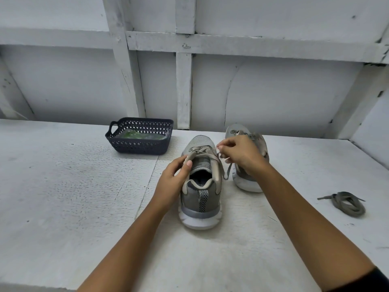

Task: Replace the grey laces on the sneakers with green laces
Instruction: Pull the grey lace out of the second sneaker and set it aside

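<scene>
While my left hand (174, 182) grips the near sneaker (202, 199) at its collar on the desk (63, 186), my right hand (240, 152) pinches its grey lace (228, 171); I should draw it out eyelet by eyelet, never yanking. I count two sneakers, the far sneaker (248, 185) just behind; one loose lace (345, 204); one basket (139, 147) holding the green laces (131, 134).
</scene>
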The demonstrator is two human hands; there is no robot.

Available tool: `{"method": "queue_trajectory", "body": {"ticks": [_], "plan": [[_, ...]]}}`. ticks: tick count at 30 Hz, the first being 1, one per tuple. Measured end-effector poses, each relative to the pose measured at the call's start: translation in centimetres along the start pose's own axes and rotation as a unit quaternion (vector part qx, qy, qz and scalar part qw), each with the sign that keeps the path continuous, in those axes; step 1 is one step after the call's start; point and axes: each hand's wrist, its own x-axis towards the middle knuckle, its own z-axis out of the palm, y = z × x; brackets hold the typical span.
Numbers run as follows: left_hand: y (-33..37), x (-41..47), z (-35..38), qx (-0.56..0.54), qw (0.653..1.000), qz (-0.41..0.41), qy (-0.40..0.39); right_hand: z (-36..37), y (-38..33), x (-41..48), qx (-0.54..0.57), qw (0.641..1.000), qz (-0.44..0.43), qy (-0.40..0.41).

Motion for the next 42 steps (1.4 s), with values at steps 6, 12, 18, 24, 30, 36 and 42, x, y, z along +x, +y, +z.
{"method": "queue_trajectory", "body": {"ticks": [6,12,18,24,30,36,42], "plan": [[1.4,0.3,-0.1,0.067,0.998,0.008,-0.001,-0.5,0.2,-0.6,-0.119,0.989,-0.058,0.067],[3.5,2.5,-0.4,0.139,0.989,0.006,-0.045,2.7,1.0,-2.9,-0.136,0.979,-0.117,0.095],[4.9,5.1,-0.6,0.141,0.981,-0.087,-0.105,3.9,1.3,-3.2,-0.119,0.982,-0.086,0.116],[6.5,8.1,0.0,0.16,0.981,-0.066,-0.092,4.6,1.2,-3.2,-0.105,0.983,-0.076,0.13],[6.9,9.2,0.0,0.143,0.984,-0.066,-0.083,4.8,1.5,-3.1,-0.098,0.984,-0.065,0.135],[4.5,5.4,-1.7,0.128,0.989,-0.076,-0.022,4.8,1.8,-3.2,-0.09,0.985,-0.061,0.135],[3.3,3.4,-0.4,0.006,0.998,-0.061,-0.007,4.7,1.9,-2.8,-0.089,0.984,-0.062,0.142]]}}
